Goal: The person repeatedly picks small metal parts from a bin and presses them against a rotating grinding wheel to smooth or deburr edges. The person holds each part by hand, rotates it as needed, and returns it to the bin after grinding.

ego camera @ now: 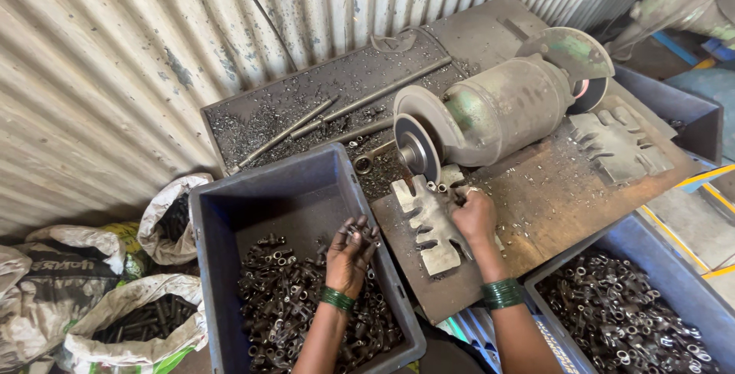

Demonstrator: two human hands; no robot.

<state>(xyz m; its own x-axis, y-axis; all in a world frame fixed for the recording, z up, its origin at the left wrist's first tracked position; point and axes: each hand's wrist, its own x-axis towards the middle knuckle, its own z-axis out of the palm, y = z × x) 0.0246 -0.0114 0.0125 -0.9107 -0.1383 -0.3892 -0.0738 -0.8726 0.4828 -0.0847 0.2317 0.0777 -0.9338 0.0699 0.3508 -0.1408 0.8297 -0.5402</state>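
— Grip first: how is it set on each hand?

— On the left hand [348, 255] the grip is closed around a few small dark metal parts [357, 230], lifted just above the heap of like pieces [306, 305] in the blue bin [230, 213] that sits left of the bench grinder [498, 110]. On the right hand [475, 217] the fingers are curled, and something small seems to be pinched at the notched metal plate [429, 221]; whether a part is truly held there cannot be told.

— Where is that plate set against the grinder?

— It is laid on the tabletop [551, 198] directly in front of the grinder's left wheel [417, 148], with its slots turned toward the wheel. A second notched plate [620, 144] is seen in front of the right wheel [589, 91].

— Which step is judged to be in hand?

— Feeding, by the look of it: parts are gathered from the bin left of the grinder while one is steadied at the plate below the wheel.

— And the other bin?

— A second blue bin [635, 313], filled with ring-like pieces, is placed right of and nearer than the grinder. Long rods [337, 117] and swarf are spread on a dark tray [306, 91] behind the left wheel. Sacks [145, 305] of dark parts are seen farthest left of the grinder, on the floor.

— What is called for by the next move?

— A single piece would need to be passed from left to right, seated in a slot, and the fingers kept well off the wheel's edge.
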